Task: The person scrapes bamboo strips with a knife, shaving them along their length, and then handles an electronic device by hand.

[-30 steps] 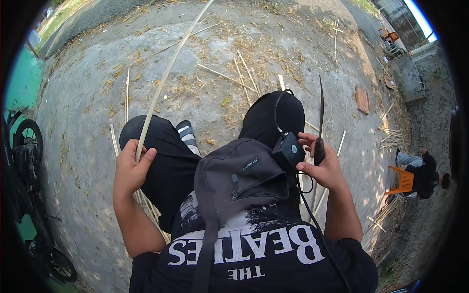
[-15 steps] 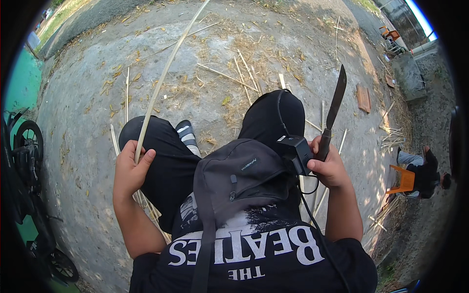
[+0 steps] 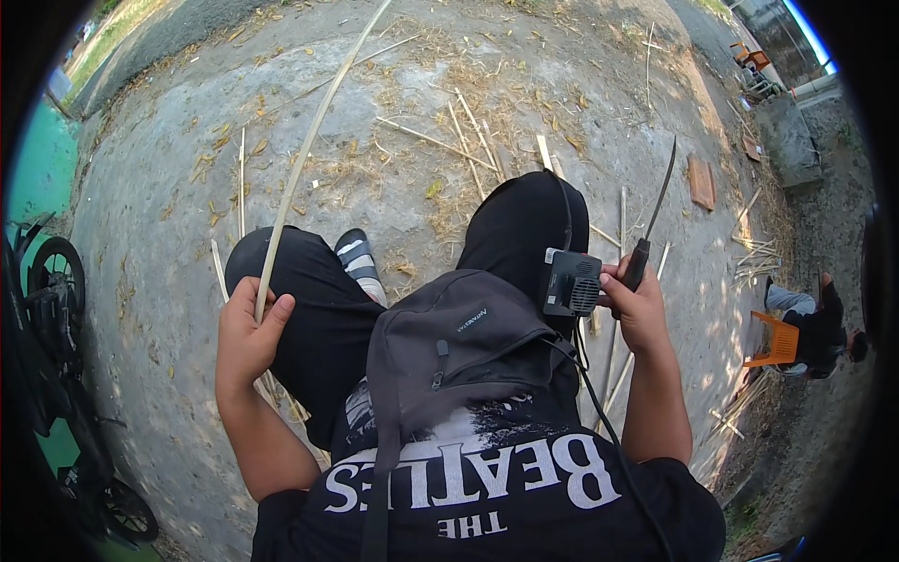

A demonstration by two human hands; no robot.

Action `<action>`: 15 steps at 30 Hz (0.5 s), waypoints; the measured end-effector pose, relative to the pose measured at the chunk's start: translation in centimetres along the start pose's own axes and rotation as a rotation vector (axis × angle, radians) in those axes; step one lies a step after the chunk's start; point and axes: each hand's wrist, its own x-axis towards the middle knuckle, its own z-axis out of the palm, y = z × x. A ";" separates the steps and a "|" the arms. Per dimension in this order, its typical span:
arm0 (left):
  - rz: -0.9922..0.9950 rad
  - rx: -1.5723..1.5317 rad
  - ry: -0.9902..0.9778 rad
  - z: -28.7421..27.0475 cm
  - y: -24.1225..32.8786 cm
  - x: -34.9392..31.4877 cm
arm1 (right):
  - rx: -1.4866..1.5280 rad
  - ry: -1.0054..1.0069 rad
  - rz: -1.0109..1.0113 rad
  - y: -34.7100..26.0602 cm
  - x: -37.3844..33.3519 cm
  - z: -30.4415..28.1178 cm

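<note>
My left hand (image 3: 251, 328) is closed round the lower end of a long pale bamboo strip (image 3: 309, 140), beside my left knee. The strip slants up and away past the top of the picture. In my right hand (image 3: 639, 314) is the dark handle of a machete (image 3: 639, 262). Its blade points up and away, seen nearly edge-on. Just left of that hand is a black box-shaped device (image 3: 572, 283) with a vent grille and cables; whether the fingertips touch it I cannot tell. A black bag (image 3: 468, 328) rests across my lap.
Bamboo strips (image 3: 433, 142) lie scattered ahead among dry leaves and shavings. A brick-coloured block (image 3: 700, 184) is at the right. Farther right, a person (image 3: 817, 330) sits on an orange chair (image 3: 773, 339), near piled strips. Motorbikes (image 3: 56, 281) stand at the left edge.
My right hand has turned the machete, so its blade shows thinner and lies slightly lower and to the right. The black device has rotated to show its grille. The bamboo strip has shifted slightly left.
</note>
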 end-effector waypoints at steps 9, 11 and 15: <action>0.029 0.029 -0.004 -0.1 0.5 0.0 | -0.056 -0.137 0.010 -1.1 0.8 -0.4; 0.030 0.030 -0.010 -0.1 0.6 -0.1 | -0.122 -0.111 -0.025 -1.1 1.5 -1.0; 0.024 0.099 -0.013 0.2 1.2 -0.3 | -0.112 -0.125 -0.224 -0.7 2.3 -1.4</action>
